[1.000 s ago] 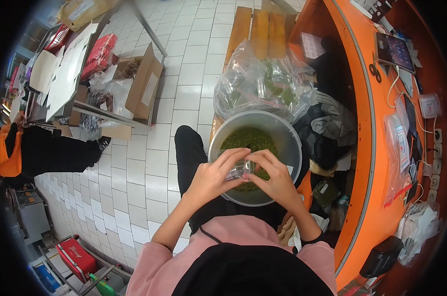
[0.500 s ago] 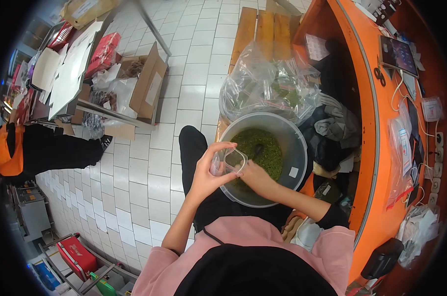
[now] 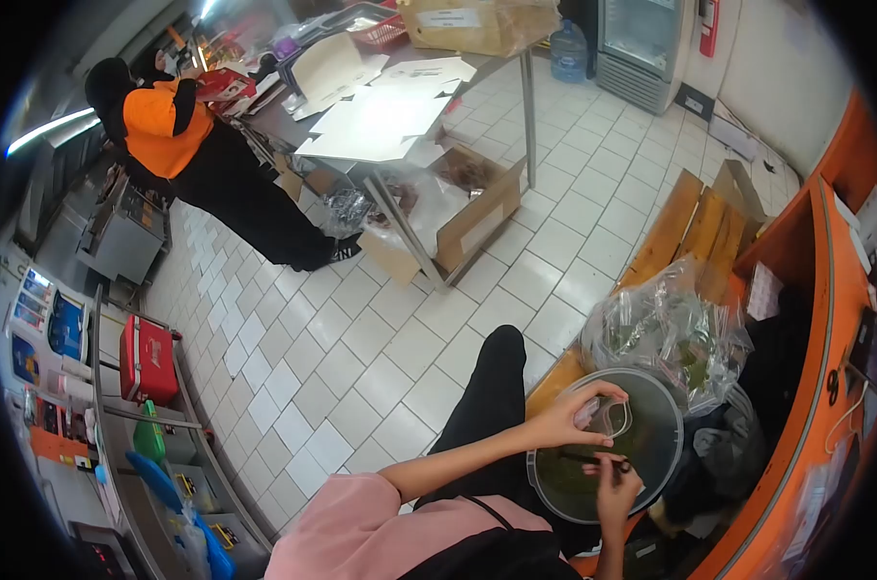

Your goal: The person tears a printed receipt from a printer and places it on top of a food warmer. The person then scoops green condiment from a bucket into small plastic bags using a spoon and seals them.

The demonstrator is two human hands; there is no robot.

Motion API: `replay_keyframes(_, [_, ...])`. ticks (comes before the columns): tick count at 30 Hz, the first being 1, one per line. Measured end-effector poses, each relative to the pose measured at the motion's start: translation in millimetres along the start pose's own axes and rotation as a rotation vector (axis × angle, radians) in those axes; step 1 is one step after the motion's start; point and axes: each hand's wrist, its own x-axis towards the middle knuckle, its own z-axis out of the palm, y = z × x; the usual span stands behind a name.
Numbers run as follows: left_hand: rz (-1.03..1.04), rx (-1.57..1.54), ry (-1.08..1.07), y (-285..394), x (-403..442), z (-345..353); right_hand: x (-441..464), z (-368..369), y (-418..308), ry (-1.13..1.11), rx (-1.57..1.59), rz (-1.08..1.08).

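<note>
My left hand (image 3: 576, 416) holds a small clear plastic bag (image 3: 616, 420) by its mouth, thumb and fingers spreading it into a round opening. Just below it, my right hand (image 3: 616, 491) grips the handle of a dark spoon (image 3: 603, 461), whose far end points left over the bucket. Both hands are above the large translucent bucket (image 3: 667, 411). Chopped green stuff (image 3: 559, 476) covers its bottom. Whether the spoon carries any of it is too blurred to tell. Behind the bucket lies a big clear bag (image 3: 651, 324) with green contents and small bags.
The bucket stands on a wooden bench (image 3: 663, 232). An orange counter (image 3: 840, 319) runs along my right. At the left, a person in an orange top (image 3: 168, 130) stands by a metal table with flattened white cardboard (image 3: 390, 106). An open carton (image 3: 477, 213) sits beneath it.
My view has swung left, bringing the person and table into sight. My right hand has come up from the green stuff and now shows the spoon near the bag's mouth.
</note>
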Motion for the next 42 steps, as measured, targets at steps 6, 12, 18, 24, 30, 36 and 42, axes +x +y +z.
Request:
replay_keyframes(6, [0.102, 0.102, 0.040, -15.9, 11.0, 3.0, -14.6, -39.4, -9.8, 0.297, 0.305, 0.167])
replay_keyframes(12, [-0.069, -0.013, 0.058, -18.3, 14.6, 6.5, -25.2, -77.9, -13.5, 0.557, 0.361, 0.046])
replay_keyframes(18, [-0.150, 0.132, 0.030, -8.9, 12.6, 11.1, -27.5, -89.6, -6.9, 0.604, 0.402, -0.007])
replay_keyframes(24, [-0.062, 0.299, -0.005, -3.9, 14.2, 12.5, -27.2, -88.9, -5.7, 0.586, 0.385, -0.012])
replay_keyframes(30, [-0.026, 0.362, -0.026, -0.1, 14.6, 14.7, -26.3, -101.5, -37.3, 0.604, 0.439, -0.094])
replay_keyframes(36, [0.010, 0.395, -0.048, 1.3, 13.5, 16.0, -15.4, -89.1, -67.5, 0.548, 0.356, -0.165])
replay_keyframes(42, [0.001, 0.420, -0.097, 2.0, 10.9, 14.9, -10.5, -64.7, -75.7, 0.310, 0.365, -0.104])
